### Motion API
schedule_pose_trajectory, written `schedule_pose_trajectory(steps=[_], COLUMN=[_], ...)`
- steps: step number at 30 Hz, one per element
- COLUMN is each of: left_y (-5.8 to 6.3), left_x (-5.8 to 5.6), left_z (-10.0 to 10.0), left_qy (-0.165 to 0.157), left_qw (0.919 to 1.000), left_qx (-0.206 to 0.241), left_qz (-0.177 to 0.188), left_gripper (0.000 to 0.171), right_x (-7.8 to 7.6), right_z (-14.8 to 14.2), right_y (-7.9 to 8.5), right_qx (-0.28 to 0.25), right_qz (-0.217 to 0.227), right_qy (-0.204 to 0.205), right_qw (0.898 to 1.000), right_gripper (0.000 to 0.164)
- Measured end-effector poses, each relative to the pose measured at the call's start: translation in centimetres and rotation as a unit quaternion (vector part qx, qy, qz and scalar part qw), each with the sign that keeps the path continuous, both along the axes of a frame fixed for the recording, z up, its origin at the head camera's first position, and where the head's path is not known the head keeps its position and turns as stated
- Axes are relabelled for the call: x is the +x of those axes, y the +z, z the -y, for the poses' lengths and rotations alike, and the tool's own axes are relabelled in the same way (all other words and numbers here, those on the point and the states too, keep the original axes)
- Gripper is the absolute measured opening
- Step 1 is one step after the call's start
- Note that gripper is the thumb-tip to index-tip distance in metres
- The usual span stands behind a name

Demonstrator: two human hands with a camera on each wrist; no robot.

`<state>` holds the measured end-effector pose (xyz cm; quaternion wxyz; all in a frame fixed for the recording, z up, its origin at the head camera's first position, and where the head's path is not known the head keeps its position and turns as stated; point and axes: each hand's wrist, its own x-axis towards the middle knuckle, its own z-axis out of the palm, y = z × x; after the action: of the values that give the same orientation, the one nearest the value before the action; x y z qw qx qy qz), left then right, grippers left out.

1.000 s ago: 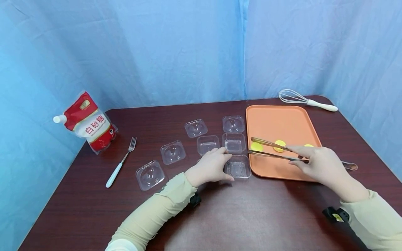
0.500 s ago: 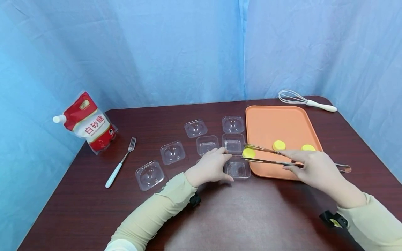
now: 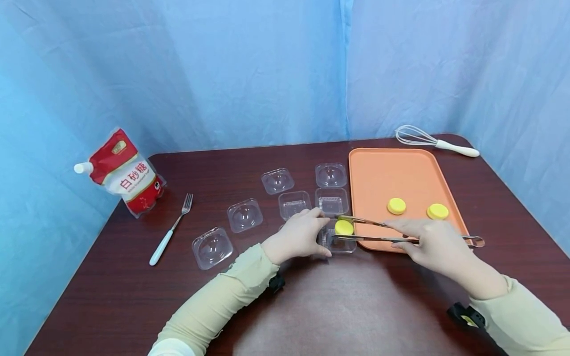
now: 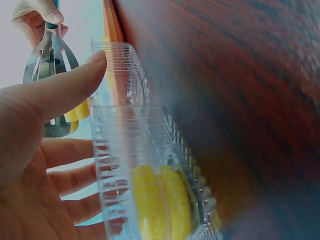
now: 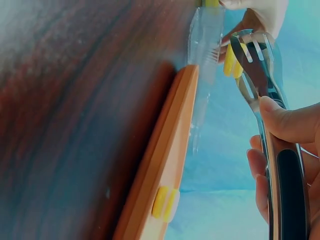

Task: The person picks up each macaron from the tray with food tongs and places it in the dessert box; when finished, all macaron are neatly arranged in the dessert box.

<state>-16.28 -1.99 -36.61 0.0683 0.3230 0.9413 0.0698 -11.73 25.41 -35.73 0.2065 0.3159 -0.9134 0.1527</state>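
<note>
My right hand grips metal tongs. Between the tongs' slotted tips is a yellow macaron, over a clear plastic container left of the orange tray. My left hand arches low at that container's left end, thumb at its front side and index finger at its back. Beneath the left palm, largely hidden in the head view, another clear container holds a yellow macaron. Two more yellow macarons, one in the middle and one at the right, lie on the tray.
Behind the left hand stand two more clear containers, one left and one right. Several domed clear lids lie around them. A fork and a sugar pouch are at the left. A whisk lies behind the tray.
My right hand has moved left with the tongs, carrying the macaron from the tray to over the clear container. The left hand has stayed in place.
</note>
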Motion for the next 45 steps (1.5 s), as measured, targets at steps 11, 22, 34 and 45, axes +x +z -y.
schedule_pose_trajectory(steps=[11, 22, 34, 45], left_y=[0.14, 0.05, 0.09, 0.19], left_x=[0.06, -0.01, 0.09, 0.15], left_z=[-0.02, -0.01, -0.05, -0.05], left_qy=[-0.009, -0.008, -0.005, -0.008], left_qw=[0.9999, 0.9999, 0.9999, 0.9999], left_qx=[-0.003, -0.003, -0.006, -0.006], left_qz=[-0.011, -0.012, -0.011, -0.012], left_gripper=[0.074, 0.074, 0.074, 0.073], right_x=[0.21, -0.08, -0.07, -0.03], right_z=[0.54, 0.65, 0.98, 0.94], right_y=[-0.26, -0.41, -0.02, 0.18], right_qx=[0.019, 0.013, 0.027, 0.024], right_qz=[0.035, 0.015, 0.040, 0.054], right_qy=[-0.004, 0.020, 0.011, 0.007], right_qw=[0.999, 1.000, 0.999, 0.998], right_gripper=[0.047, 0.044, 0.044, 0.047])
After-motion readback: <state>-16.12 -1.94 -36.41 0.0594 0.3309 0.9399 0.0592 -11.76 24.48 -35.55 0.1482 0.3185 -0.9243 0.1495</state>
